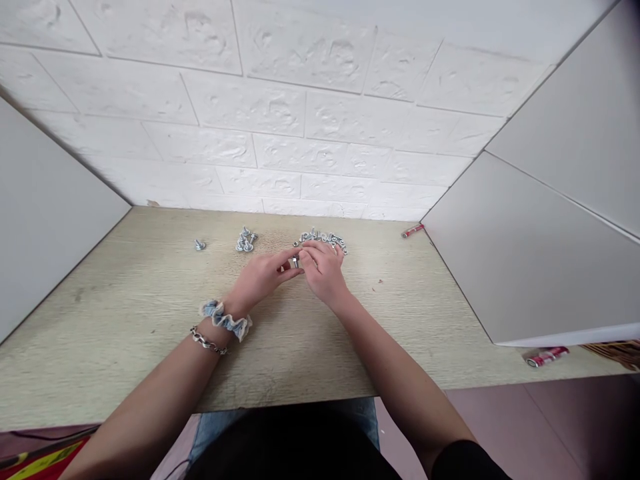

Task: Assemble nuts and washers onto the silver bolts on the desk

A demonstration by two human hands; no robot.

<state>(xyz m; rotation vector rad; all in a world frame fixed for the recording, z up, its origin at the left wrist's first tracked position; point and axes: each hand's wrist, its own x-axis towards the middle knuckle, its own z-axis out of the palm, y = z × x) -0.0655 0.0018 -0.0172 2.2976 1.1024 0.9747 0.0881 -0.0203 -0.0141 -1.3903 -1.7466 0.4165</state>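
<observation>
Between the thumb and fingers of my left hand (265, 273) is a small silver bolt (295, 262), partly covered by the fingertips. My right hand (323, 270) meets it from the right, its thumb and fingers closed at the bolt's upper end; what they pinch there is hidden. Just behind my right hand lies a pile of loose metal nuts and bolts (323, 237), partly covered by the fingers. To the left of my hands, a small cluster of bolts (245, 241) rests on the wooden tabletop (280, 340). Farther left sits another bolt group (199, 245), apart from the cluster.
A white brick-patterned wall (280, 107) closes off the back. Pale panels stand at left (45, 213) and right (500, 253). One red battery (413, 231) lies at the back right, another red battery (547, 357) near the front right edge beside a woven item (615, 353).
</observation>
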